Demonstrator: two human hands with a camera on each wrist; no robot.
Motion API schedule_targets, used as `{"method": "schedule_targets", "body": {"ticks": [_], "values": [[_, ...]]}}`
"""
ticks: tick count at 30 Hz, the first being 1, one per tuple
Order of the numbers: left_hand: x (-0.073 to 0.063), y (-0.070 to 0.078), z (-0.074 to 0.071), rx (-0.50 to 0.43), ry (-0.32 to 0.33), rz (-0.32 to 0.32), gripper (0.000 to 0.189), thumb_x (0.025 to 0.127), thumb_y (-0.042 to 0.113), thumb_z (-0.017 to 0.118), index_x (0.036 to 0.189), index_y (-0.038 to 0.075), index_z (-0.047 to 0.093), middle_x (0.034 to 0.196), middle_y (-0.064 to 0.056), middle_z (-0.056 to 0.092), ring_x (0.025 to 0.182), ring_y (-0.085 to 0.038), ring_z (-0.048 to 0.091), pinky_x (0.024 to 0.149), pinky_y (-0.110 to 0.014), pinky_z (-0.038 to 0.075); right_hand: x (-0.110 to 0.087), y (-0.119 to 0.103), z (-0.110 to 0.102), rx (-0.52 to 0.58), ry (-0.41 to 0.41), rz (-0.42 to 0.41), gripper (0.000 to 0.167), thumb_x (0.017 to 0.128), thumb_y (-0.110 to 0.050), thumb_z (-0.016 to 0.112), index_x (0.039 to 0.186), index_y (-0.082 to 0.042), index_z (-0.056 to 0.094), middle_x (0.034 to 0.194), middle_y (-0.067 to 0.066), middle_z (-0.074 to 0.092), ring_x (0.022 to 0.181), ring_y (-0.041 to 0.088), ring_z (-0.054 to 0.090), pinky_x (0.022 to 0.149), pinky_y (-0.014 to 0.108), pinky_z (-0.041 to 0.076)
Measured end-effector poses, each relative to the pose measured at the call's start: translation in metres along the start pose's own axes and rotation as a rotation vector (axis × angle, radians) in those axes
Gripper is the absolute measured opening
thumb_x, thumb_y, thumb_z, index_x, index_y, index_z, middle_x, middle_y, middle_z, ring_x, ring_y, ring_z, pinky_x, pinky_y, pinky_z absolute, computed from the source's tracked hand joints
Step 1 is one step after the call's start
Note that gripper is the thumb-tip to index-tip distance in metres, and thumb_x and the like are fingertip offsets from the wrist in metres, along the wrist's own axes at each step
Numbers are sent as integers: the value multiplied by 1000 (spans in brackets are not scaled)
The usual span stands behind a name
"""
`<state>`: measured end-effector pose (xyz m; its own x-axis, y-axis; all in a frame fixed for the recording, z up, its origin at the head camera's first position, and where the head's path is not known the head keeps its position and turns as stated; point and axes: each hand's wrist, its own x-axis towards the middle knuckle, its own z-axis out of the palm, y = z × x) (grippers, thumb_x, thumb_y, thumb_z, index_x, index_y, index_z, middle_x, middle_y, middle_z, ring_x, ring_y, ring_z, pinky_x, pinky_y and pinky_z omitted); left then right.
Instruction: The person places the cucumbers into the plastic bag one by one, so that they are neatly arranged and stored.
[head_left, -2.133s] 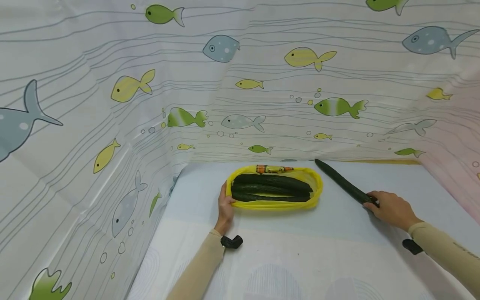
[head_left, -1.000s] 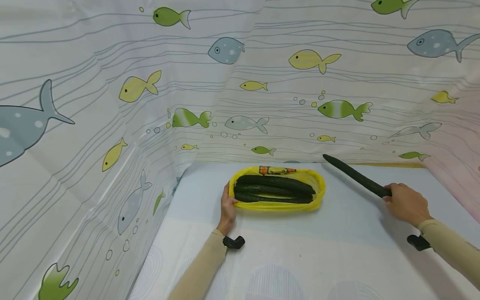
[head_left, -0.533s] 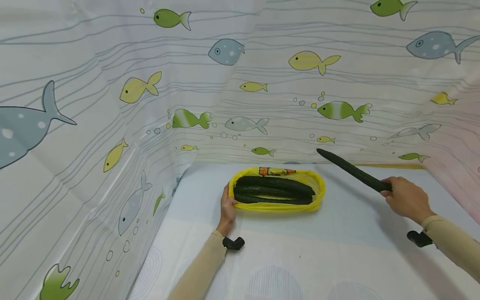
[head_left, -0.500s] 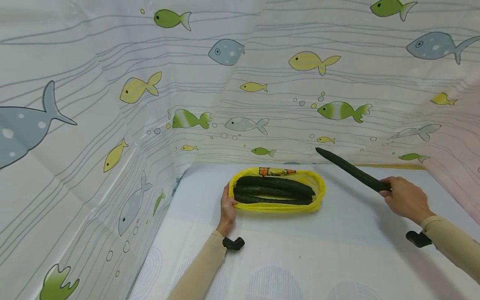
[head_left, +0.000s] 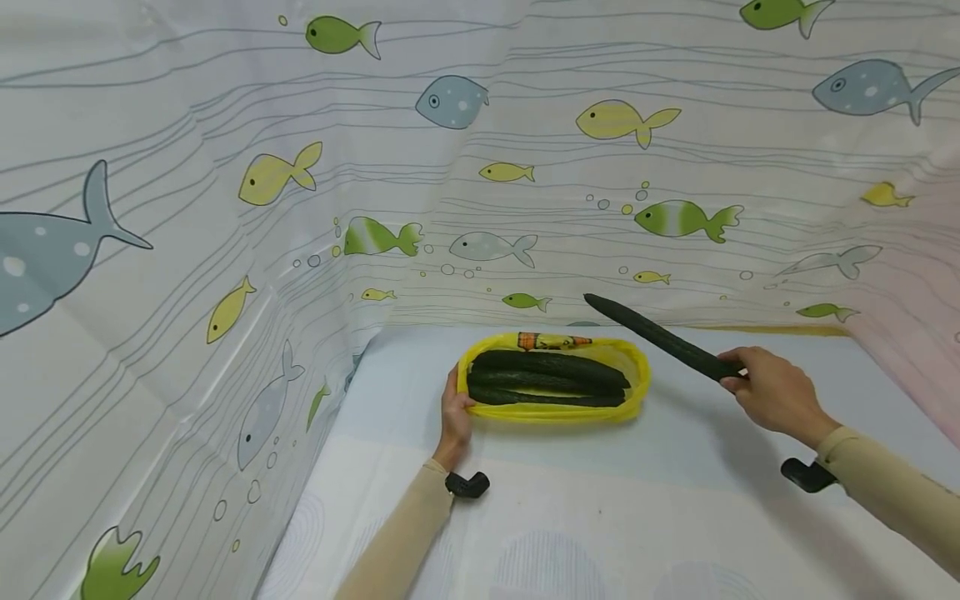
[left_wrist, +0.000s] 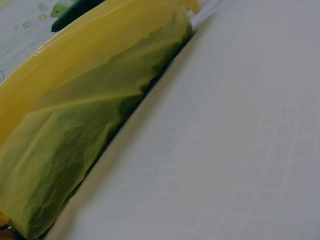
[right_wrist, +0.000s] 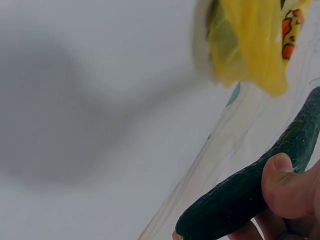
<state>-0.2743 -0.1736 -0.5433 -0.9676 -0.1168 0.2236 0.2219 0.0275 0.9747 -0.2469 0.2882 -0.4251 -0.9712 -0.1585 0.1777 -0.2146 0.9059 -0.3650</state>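
In the head view, a yellow plastic bag (head_left: 558, 414) with its mouth spread wide lies on the table, with three dark green cucumbers (head_left: 547, 363) side by side in it. My left hand (head_left: 454, 421) grips the bag's left end, thumb over the rim. To the right, my right hand (head_left: 780, 393) holds another long cucumber (head_left: 656, 335) by its near end, raised over the table with its far tip pointing left and behind the bag. The right wrist view shows the thumb (right_wrist: 287, 187) pressed along this cucumber. The left wrist view has the bag's side (left_wrist: 75, 125) bulging, the left hand mostly hidden.
A pale, lightly patterned cover (head_left: 555, 517) lies over the table. A fish-print curtain (head_left: 555, 192) stands along the back and left edges, with a pinkish stretch (head_left: 926, 292) at right. Orange and black print (head_left: 551, 341) marks the bag's back rim.
The right hand has lifted the cucumber off the table, after drawing back rightward, and has now brought it left toward the bag. The left hand and bag stay in place.
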Motion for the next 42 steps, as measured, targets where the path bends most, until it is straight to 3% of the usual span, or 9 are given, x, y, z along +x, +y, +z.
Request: {"method": "schedule_targets", "body": {"ticks": [6, 21, 27, 42], "values": [[0, 0, 0, 5, -2, 3, 84, 82, -4, 33, 166, 4, 29, 171, -16, 35, 157, -37, 33, 129, -56, 23, 2, -22, 2, 33, -26, -13, 41, 95, -9, 74, 130, 10, 65, 114, 31, 69, 84, 32, 67, 62, 34, 46], [3, -1, 0, -35, 3, 18, 85, 81, -4, 35, 165, 0, 30, 170, -19, 35, 158, -39, 31, 129, -56, 21, 15, -64, 9, 17, -32, -127, 33, 96, -10, 73, 126, 1, 73, 109, 18, 72, 77, 20, 63, 58, 32, 45], [3, -2, 0, 2, 6, 14, 85, 81, -4, 34, 165, 1, 31, 170, -18, 36, 157, -36, 32, 129, -55, 22, 20, -79, 20, -9, -14, -186, 30, 94, -9, 75, 123, -2, 76, 107, 14, 74, 80, 21, 66, 60, 32, 47], [2, -2, -1, -14, 1, 31, 86, 79, -4, 34, 165, 1, 32, 168, -18, 38, 155, -36, 36, 128, -55, 24, 37, -116, 46, -84, 18, -302, 27, 90, -7, 79, 117, -6, 79, 98, 10, 73, 84, 27, 67, 59, 39, 56]]}}
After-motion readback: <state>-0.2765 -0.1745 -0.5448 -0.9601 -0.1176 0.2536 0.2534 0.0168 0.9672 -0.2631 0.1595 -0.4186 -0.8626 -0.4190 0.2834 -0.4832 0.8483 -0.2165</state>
